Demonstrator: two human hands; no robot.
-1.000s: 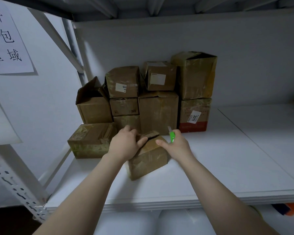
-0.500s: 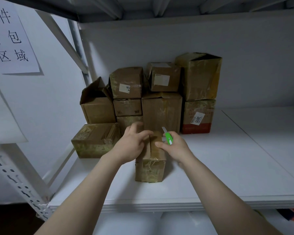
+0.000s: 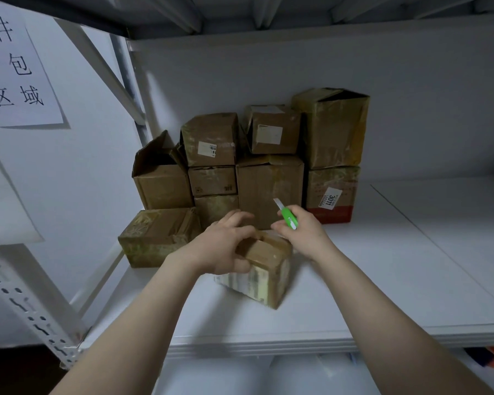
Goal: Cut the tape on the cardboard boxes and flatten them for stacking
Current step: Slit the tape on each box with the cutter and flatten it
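I note the left hand (image 3: 226, 249) curled over the top of the small box (image 3: 268, 272), thumb pressed on the near face and fingers bent at the top flap, a firm hold. The right hand (image 3: 304, 236) is closed round a green utility knife (image 3: 288, 220); its pale blade is out and points up and away, clear of the cardboard. Whether the right fingertips touch the box's far top edge I cannot tell. The small box sits on the white shelf (image 3: 397, 280) near its front edge, one corner turned toward me. It is brown corrugated card, wrapped in glossy, wrinkled clear tape, with a white printed label on the near left face. A top flap stands slightly lifted, with a dark gap under it. Behind it is a stack of boxes (image 3: 268, 189) against the back wall, worn, creased and taped, some with white stickers. A low box (image 3: 157, 238) lies at the left. A paper sign (image 3: 15, 69) hangs on the left wall.
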